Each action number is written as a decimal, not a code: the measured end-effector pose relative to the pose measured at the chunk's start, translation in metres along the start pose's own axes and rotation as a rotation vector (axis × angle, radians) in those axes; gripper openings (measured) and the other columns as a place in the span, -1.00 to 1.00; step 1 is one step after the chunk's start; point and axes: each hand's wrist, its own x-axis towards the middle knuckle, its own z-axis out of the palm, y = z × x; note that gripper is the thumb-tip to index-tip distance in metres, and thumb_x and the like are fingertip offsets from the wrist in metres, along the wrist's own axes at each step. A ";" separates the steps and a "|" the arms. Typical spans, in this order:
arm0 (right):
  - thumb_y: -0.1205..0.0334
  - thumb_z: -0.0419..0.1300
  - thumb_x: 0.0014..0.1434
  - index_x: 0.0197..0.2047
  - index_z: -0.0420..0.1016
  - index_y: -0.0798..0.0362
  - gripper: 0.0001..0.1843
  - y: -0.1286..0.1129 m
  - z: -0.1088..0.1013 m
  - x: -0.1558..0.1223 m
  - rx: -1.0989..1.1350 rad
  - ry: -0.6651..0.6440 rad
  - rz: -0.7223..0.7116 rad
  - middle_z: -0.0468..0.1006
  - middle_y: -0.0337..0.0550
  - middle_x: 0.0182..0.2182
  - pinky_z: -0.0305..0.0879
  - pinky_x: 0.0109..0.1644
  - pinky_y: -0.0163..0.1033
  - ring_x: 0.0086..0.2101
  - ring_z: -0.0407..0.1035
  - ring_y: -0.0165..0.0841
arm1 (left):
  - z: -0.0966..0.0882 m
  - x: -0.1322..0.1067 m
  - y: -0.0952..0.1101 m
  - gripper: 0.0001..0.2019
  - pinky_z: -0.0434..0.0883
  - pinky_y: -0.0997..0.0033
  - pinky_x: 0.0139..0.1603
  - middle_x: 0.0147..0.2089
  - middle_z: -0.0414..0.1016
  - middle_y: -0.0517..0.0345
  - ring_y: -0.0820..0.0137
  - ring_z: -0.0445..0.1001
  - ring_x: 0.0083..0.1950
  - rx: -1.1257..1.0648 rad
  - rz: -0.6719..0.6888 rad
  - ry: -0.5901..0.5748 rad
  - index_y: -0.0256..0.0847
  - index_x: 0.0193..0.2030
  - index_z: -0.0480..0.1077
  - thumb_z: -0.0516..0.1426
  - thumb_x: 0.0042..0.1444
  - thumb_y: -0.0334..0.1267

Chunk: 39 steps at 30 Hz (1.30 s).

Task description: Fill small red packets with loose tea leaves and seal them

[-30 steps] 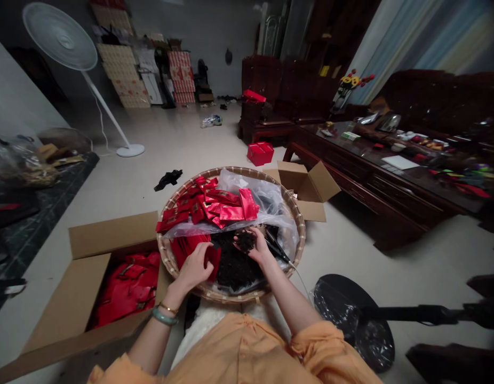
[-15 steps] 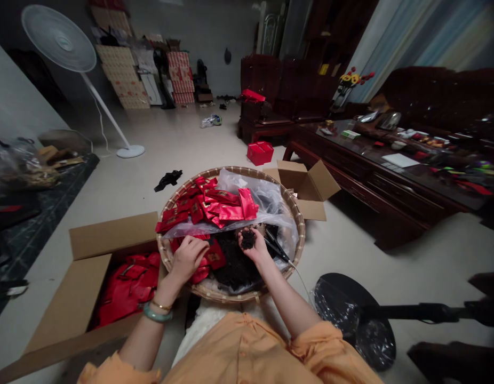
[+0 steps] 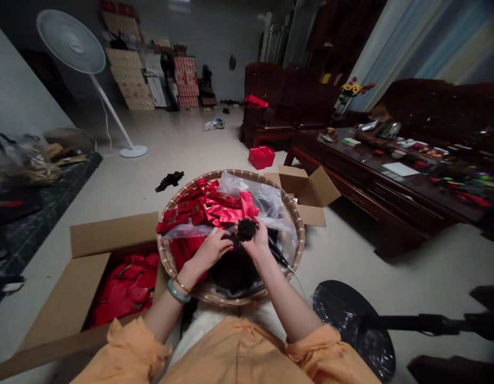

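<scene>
A round woven bamboo basket (image 3: 301, 234) stands before me, with a dark heap of what looks like loose tea leaves (image 3: 233, 273) in its near part. My right hand (image 3: 260, 244), palm up and fingers curled, cups a clump of dark tea leaves (image 3: 247, 230) above the heap. Just left of it, my left hand (image 3: 212, 249) has its fingertips pinched together; a small dark thing shows at them, too unclear to name. Shiny red packets (image 3: 215, 205) are piled in the far left of the basket. A black pen-like tool with a cord (image 3: 279, 253) lies at the right.
An open cardboard box (image 3: 85, 288) of red packets (image 3: 125, 290) stands at the left. Another open box (image 3: 311, 194) is behind the basket at right, near a red box (image 3: 261, 157). A black round base (image 3: 351, 320) wrapped in plastic stands at right front. Clear plastic (image 3: 267, 194) lines the basket.
My left hand has moved right, from over the red packets to beside the right hand. The right hand has risen slightly with the tea leaves. The view has tilted a little.
</scene>
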 end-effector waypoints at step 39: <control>0.10 -0.03 0.22 -0.25 0.50 0.05 -0.68 0.004 -0.015 -0.015 -1.284 -0.197 -0.697 0.53 -0.10 -0.27 0.29 -0.10 -0.19 -0.23 0.39 -0.30 | -0.001 -0.015 -0.012 -0.85 0.37 0.23 -0.08 -0.17 0.44 0.02 0.29 0.34 -0.11 0.081 -0.077 0.064 -0.24 -0.21 0.43 0.07 0.16 -0.28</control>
